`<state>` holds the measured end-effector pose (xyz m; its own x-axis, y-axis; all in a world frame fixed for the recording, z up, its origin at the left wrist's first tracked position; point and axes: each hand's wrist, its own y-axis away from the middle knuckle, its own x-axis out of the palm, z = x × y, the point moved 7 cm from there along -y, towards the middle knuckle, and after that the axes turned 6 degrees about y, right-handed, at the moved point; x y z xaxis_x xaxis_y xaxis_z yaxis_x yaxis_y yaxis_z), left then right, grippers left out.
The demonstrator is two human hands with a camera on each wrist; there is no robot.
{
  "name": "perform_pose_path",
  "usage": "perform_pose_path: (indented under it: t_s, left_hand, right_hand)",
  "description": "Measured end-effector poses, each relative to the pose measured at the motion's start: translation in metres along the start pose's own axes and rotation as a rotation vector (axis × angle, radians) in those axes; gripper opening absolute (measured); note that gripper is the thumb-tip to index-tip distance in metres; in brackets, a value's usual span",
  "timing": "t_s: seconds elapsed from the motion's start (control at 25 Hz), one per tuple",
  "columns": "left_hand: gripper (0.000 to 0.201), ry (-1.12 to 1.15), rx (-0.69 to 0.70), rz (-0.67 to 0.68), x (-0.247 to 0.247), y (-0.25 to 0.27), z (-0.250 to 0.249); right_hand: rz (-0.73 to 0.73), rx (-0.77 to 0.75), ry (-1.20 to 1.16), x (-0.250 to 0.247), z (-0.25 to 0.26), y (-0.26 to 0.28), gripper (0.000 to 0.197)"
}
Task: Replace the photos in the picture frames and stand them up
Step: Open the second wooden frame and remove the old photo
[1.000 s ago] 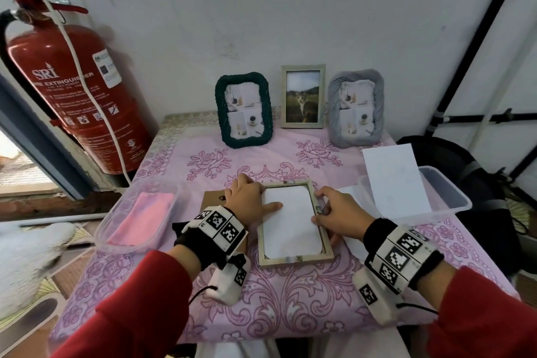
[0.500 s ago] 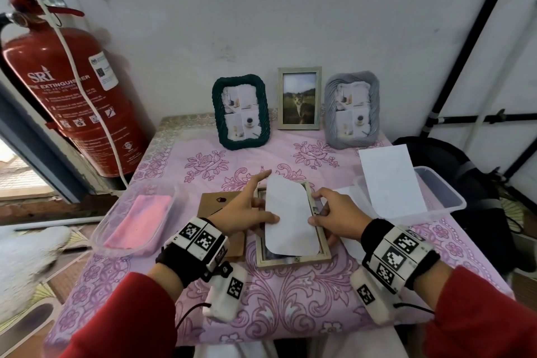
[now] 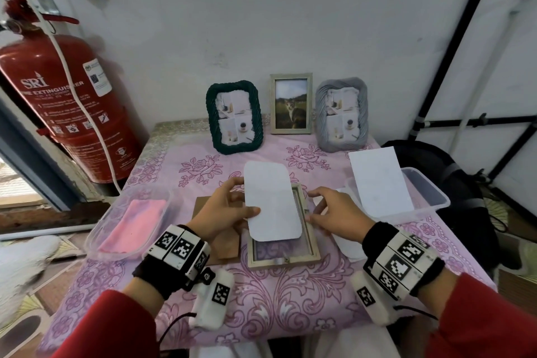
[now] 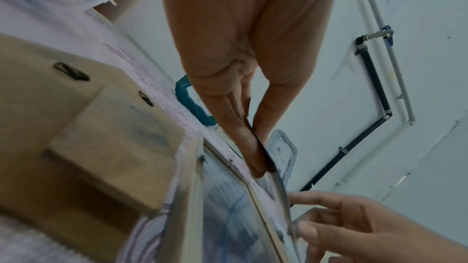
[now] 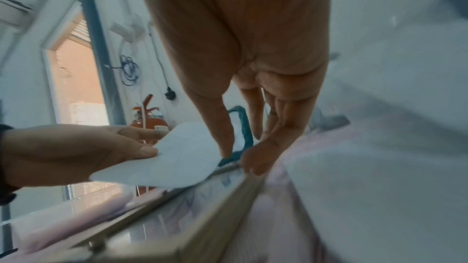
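A light wooden frame (image 3: 283,259) lies face down on the pink floral cloth, its glass bare. My left hand (image 3: 236,202) pinches the left edge of a white round-cornered photo (image 3: 270,200), thumb on top, and holds it tilted above the frame's far half. My right hand (image 3: 312,205) rests relaxed fingers against the frame's right edge. In the right wrist view the photo (image 5: 172,159) hovers over the frame (image 5: 202,213). The brown backing board (image 3: 226,241) lies left of the frame. A green frame (image 3: 234,117), a wooden cat-photo frame (image 3: 291,104) and a grey frame (image 3: 341,115) stand at the back.
A clear tub (image 3: 101,241) holding a pink cloth sits at the left. A second clear tub (image 3: 430,192) at the right has a white sheet (image 3: 377,180) leaning in it. A red fire extinguisher (image 3: 58,102) stands left of the table, a black bag (image 3: 453,183) at the right.
The photo lay flat in the frame a second ago. My left hand has lifted it out and raised it toward the back. My right hand stayed at the frame's right edge.
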<state>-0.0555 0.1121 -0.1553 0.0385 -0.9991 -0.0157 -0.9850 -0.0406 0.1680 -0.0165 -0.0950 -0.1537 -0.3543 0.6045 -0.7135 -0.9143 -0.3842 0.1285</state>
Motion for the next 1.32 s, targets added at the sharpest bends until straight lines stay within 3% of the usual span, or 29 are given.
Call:
perform_pose_path:
  t_s: [0.12,0.24,0.52,0.84,1.32]
  left_hand:
    - [0.056,0.004,0.052,-0.016,0.007,0.0,-0.008]
    - [0.058,0.033,0.058,0.012,0.028,-0.003,-0.008]
    - [0.063,-0.021,0.05,0.104,0.082,-0.014,0.008]
    - [0.072,0.02,-0.007,0.172,0.133,-0.025,0.025]
    - [0.079,-0.2,-0.03,0.139,0.156,-0.034,0.034]
  right_hand:
    - [-0.167,-0.12,0.06,-0.034,0.011,0.009,0.029]
    - [-0.304,-0.123,0.099,-0.071,0.001,0.018,0.024]
    - [-0.158,0.035,0.293,-0.074,-0.05,0.042,0.033]
    - [-0.324,-0.058,0.113,-0.091,-0.053,0.048,0.025]
    - [-0.227,-0.041,0.081,-0.075,-0.061,0.05,0.033]
